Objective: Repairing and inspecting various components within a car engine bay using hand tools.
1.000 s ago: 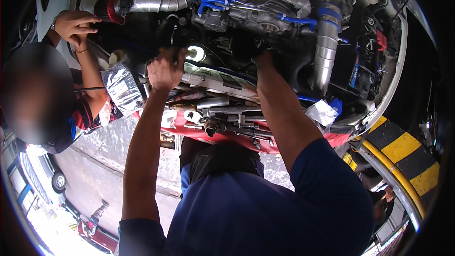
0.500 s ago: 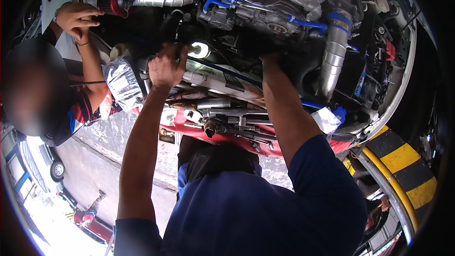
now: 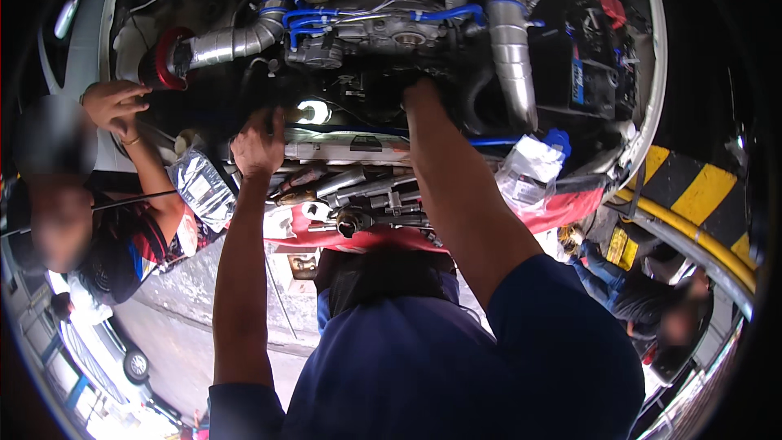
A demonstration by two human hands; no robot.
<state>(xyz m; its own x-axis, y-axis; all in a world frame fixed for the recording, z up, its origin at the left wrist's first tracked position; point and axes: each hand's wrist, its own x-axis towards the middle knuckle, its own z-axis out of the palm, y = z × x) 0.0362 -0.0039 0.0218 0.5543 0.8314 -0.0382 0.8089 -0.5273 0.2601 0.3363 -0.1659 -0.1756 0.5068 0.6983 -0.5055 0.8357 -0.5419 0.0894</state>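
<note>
While the engine (image 3: pixel 407 39) sits in its bay beyond both hands, the worker's left hand (image 3: pixel 258 147) curls just beside a lit lamp (image 3: pixel 314 112); from where I stand, I can't tell whether it grips it. The right hand (image 3: pixel 420 93) reaches into shadow before the engine, fingers hidden, its grip impossible to tell. Metal hand tools (image 3: pixel 340 182) lie along a red cloth (image 3: pixel 326 240) nearer the worker.
</note>
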